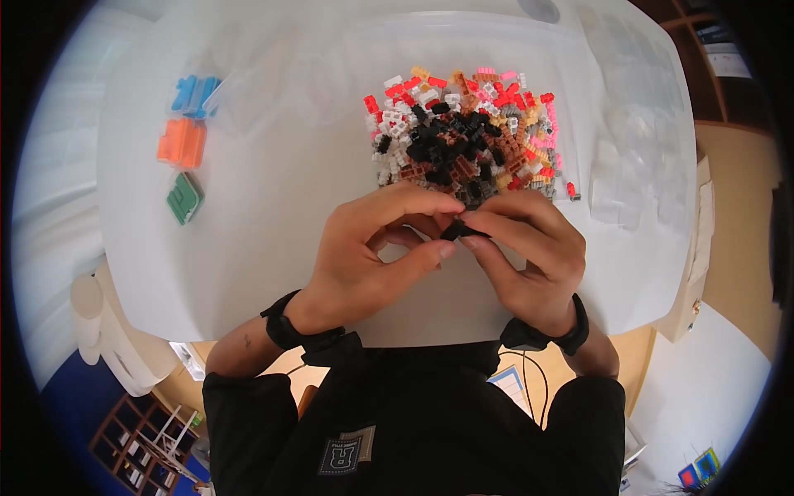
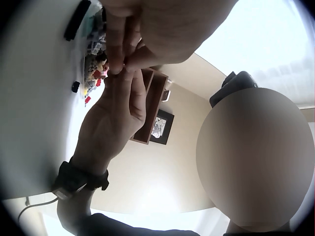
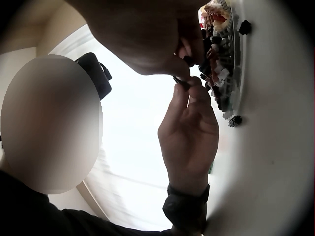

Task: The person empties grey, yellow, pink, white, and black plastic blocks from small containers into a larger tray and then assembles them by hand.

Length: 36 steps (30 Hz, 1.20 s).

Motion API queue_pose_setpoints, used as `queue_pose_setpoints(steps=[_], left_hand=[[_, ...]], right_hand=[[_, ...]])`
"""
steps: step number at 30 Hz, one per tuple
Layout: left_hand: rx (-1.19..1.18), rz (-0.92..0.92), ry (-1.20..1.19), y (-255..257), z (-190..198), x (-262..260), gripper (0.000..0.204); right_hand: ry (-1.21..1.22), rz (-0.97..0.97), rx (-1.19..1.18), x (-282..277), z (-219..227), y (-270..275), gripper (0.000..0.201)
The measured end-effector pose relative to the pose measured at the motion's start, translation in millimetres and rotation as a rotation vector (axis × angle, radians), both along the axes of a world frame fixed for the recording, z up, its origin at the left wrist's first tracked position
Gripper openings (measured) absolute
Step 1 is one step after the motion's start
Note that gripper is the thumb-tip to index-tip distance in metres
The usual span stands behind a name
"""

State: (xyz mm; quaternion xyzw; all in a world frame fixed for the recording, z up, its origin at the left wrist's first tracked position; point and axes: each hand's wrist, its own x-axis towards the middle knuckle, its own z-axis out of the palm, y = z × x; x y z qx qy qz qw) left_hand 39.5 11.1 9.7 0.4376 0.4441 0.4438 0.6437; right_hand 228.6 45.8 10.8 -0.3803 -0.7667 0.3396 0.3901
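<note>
Both hands meet over the near part of the white table, just in front of a pile of small toy building bricks (image 1: 463, 140). Between the fingertips is a small black building-brick piece (image 1: 452, 230). My left hand (image 1: 351, 252) pinches it from the left with thumb and index finger. From the other side, my right hand (image 1: 542, 256) pinches the black piece too. The fingers cover much of it, and its exact shape is hidden. In the right wrist view, the left hand (image 3: 189, 132) has its fingertips right at the dark piece.
Blue (image 1: 194, 97), orange (image 1: 182, 143) and green blocks (image 1: 184, 198) stand at the left. Clear plastic containers (image 1: 624, 182) lie at the right. A small red brick (image 1: 572, 191) sits beside the pile. A long black piece (image 2: 77, 19) lies on the table in the left wrist view.
</note>
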Motion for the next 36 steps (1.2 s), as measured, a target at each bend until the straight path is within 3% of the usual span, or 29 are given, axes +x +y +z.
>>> queue_pose_setpoints(steps=[9, 14, 16, 17, 19, 22, 23, 24, 25, 27, 31, 33, 36], left_hand=[[0.019, 0.044, 0.083, -3.0, -3.8, 0.9, 0.024], [-0.287, -0.010, -0.107, 1.3, 3.0, -4.9, 0.019], [-0.276, 0.016, -0.126, 4.3, 5.1, -6.2, 0.019], [-0.266, 0.044, -0.142, 5.1, 6.1, -6.4, 0.018], [-0.192, 0.071, -0.118, 5.4, 7.9, -5.9, 0.019], [-0.018, 0.087, -0.061, 3.7, 2.4, -5.2, 0.019], [0.089, 0.076, -0.032, 3.6, -0.2, -4.4, 0.019], [0.088, 0.074, -0.032, 3.0, -1.6, -4.2, 0.019], [0.132, 0.039, 0.000, 2.5, -2.6, -5.0, 0.020], [0.176, -0.007, 0.030, 2.3, -2.7, -5.6, 0.020], [0.237, -0.020, 0.177, 2.0, -6.3, -2.9, 0.019], [0.276, 0.011, 0.208, 2.2, -8.4, -2.4, 0.018], [0.268, 0.017, 0.177, 2.2, -8.5, -1.5, 0.019]], right_hand=[[-0.024, 0.020, 0.073, -3.3, -3.2, -4.2, 0.030], [-0.006, 0.040, 0.017, -2.1, -0.5, -1.2, 0.032], [0.223, 0.144, -0.192, 1.4, -4.4, 4.7, 0.027], [0.221, 0.146, -0.193, 3.4, -1.4, 6.1, 0.027], [0.744, 0.085, -0.957, 7.5, 8.1, 10.8, 0.022], [0.836, 0.153, -1.134, 19.7, 9.1, 18.7, 0.025], [0.728, 0.126, -1.149, 20.1, 12.4, 18.4, 0.017], [0.728, 0.123, -1.150, 17.8, 7.5, 14.8, 0.017], [0.557, 0.136, -0.855, 12.2, -1.8, 8.8, 0.015], [0.273, 0.131, -0.579, 5.2, -2.7, -1.5, 0.023], [0.281, 0.040, -0.502, -2.3, -11.6, -12.0, 0.024], [0.204, 0.054, -0.258, 0.4, -12.6, -7.0, 0.022], [0.200, 0.062, -0.465, -1.6, -2.7, -10.3, 0.020]])
